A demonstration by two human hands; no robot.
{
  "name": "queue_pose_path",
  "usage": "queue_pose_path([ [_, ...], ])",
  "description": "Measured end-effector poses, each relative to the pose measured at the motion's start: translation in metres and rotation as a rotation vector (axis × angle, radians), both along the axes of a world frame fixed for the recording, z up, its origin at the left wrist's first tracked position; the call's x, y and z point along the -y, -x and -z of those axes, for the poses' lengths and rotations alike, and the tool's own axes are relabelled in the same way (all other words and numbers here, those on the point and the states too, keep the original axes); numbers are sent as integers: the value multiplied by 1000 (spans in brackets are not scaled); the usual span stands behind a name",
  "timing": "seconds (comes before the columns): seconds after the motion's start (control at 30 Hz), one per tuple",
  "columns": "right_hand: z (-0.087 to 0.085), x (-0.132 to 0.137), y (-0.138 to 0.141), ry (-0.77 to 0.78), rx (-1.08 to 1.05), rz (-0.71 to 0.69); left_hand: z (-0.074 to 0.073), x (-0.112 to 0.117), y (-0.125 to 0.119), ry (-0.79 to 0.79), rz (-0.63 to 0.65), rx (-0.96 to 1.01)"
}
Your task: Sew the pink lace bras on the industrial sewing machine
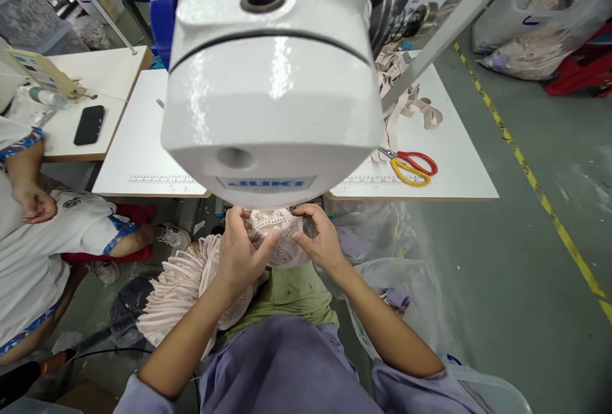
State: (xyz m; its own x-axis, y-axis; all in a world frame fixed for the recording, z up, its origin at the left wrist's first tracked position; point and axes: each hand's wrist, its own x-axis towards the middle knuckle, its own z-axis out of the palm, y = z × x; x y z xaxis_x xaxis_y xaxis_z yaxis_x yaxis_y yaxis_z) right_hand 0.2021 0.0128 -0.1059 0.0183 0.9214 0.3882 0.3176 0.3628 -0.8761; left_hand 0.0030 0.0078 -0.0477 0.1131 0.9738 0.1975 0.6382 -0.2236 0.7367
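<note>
Just below the white sewing machine head [272, 108], a pale pink lace bra cup [282, 235] is held between my two hands. My left hand [241, 248] grips its left side, thumb laid across the lace. On the other side my right hand [320, 238] pinches the edge between thumb and fingers. The machine hides the needle area and the top of the lace piece. A thick bundle of pale pink bra pieces [186, 286] hangs by my left forearm, over the left of my lap.
Scissors [411, 166] with red and yellow handles and beige elastic strips [406, 104] lie on the right tabletop [454, 146]. A co-worker [48, 235] sits at left, near a phone [89, 125]. Plastic bags [396, 286] hang below right.
</note>
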Motion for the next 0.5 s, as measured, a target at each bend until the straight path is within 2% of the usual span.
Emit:
queue_pose_path([
  [0.13,3,-1,-4,-24,54,-6,1,1,3,-17,7,58],
  [0.23,8,1,-10,-91,194,-38,2,2,6,9,2,152],
  [0.4,18,6,-25,-126,280,-57,9,-3,12,82,55,411],
  [0.5,17,9,-36,-107,287,-48,14,-12,17,172,67,566],
])
